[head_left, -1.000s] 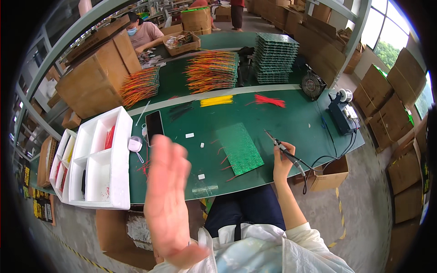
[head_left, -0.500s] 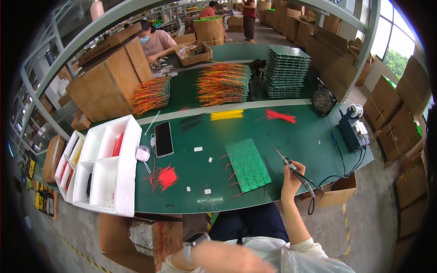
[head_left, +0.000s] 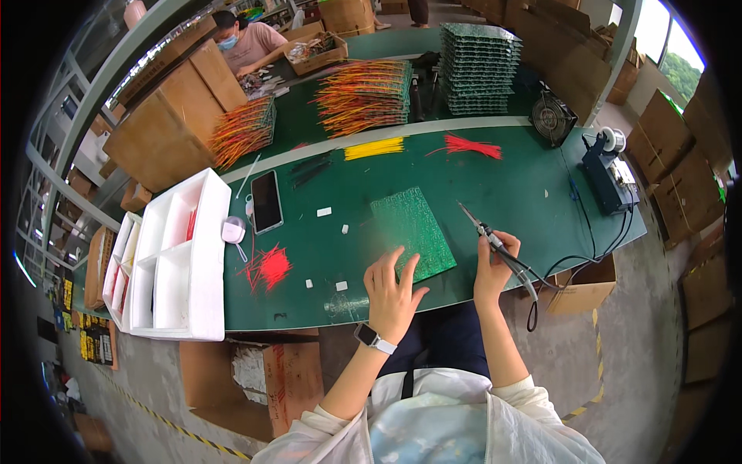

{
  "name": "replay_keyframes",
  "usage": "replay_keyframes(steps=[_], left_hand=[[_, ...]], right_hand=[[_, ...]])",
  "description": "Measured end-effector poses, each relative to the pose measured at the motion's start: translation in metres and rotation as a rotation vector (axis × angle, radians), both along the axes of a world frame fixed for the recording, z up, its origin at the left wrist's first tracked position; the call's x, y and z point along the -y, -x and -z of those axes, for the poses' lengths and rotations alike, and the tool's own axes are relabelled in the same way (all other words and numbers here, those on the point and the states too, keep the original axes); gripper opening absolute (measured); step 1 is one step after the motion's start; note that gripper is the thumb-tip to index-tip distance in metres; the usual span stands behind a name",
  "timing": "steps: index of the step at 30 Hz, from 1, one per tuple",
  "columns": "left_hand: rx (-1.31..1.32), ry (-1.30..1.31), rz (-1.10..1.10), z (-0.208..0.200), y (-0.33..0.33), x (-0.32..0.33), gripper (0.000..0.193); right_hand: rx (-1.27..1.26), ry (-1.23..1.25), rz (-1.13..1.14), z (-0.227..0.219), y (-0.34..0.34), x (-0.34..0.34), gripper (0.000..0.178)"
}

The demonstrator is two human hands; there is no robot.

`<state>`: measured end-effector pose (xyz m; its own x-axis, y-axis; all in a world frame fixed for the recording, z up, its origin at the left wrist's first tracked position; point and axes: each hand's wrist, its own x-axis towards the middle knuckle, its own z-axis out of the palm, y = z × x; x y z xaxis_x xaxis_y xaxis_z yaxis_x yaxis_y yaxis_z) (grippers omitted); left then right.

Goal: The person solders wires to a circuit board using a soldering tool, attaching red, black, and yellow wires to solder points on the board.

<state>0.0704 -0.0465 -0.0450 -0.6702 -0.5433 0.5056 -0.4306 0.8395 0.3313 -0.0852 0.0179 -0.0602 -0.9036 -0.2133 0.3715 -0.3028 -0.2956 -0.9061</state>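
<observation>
My right hand (head_left: 495,271) grips a soldering iron (head_left: 485,230) with a cable and a curved metal tube. Its thin tip points up and left, apart from the green circuit board (head_left: 429,240) on the table. My left hand (head_left: 393,292), a watch (head_left: 365,334) at its wrist, is at the board's near left edge. The fingers are spread with nothing held between them; whether they touch the board I cannot tell. Blur covers the board's left side, and any red wires there do not show. A pile of short red wires (head_left: 274,265) lies farther left.
A white foam tray (head_left: 209,286) stands at left beside a phone (head_left: 267,203). Yellow wires (head_left: 374,148) and red wires (head_left: 471,147) lie farther back. Behind them are stacked boards (head_left: 478,73) and a fan (head_left: 553,117). The solder feeder (head_left: 610,174) stands right. A co-worker (head_left: 255,42) sits across.
My left hand has come up from near my body to the board's near left edge. The right hand still holds the soldering iron. The whole view has shifted slightly.
</observation>
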Motion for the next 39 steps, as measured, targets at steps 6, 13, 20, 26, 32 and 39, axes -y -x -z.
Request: replay_keyframes(steps=[6,13,20,26,32,39], left_hand=[[0.068,0.223,0.18,-0.002,0.0,0.025,0.051],[0.107,0.365,0.514,-0.001,0.0,0.044,0.037],[0.114,0.339,0.492,0.005,-0.008,0.041,0.036],[0.052,0.191,0.334,-0.009,-0.015,0.038,0.039],[-0.068,0.022,0.052,-0.024,-0.041,0.084,0.026],[-0.022,0.181,-0.21,-0.003,0.004,0.251,0.022]], right_hand=[[0.002,-0.018,-0.076,0.003,0.003,0.002,0.02],[0.015,-0.061,-0.035,0.014,0.004,-0.002,0.021],[-0.019,-0.063,-0.052,0.015,0.004,-0.002,0.023],[-0.073,-0.096,-0.05,0.018,0.005,-0.001,0.023],[-0.101,-0.1,-0.032,0.02,0.008,0.0,0.024],[-0.128,-0.138,-0.034,0.018,0.007,0.001,0.024]])
